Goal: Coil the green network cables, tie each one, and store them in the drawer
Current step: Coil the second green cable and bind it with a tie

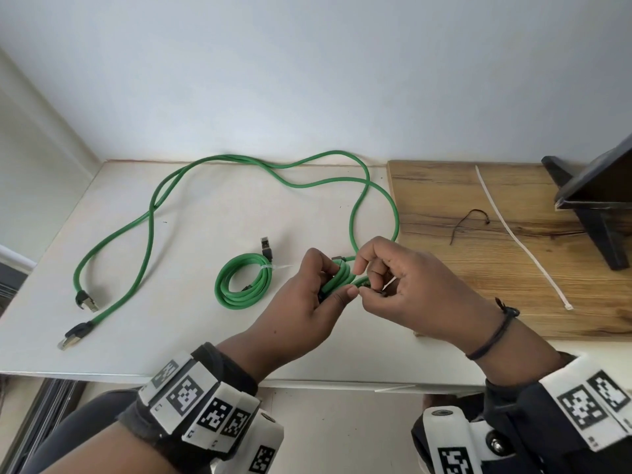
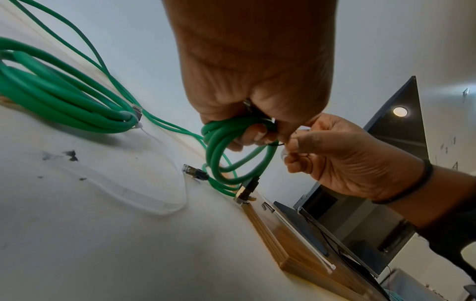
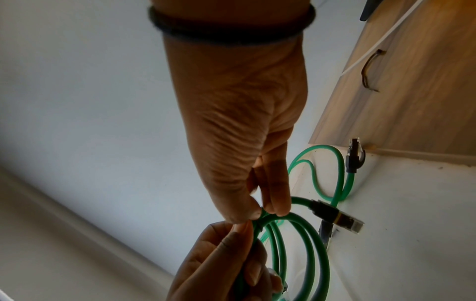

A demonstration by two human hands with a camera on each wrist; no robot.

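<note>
Only square tracking markers legible, no brands. Left hand [image 1: 301,302] fingers clamp small green cable coil [image 2: 231,150]; right hand [image 1: 410,289] fingers pinch its tie.

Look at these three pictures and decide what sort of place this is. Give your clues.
Probably a home or office desk corner. A white table stands against a plain wall, with a wooden board and a dark stand on it, and green network cables spread out.
</note>
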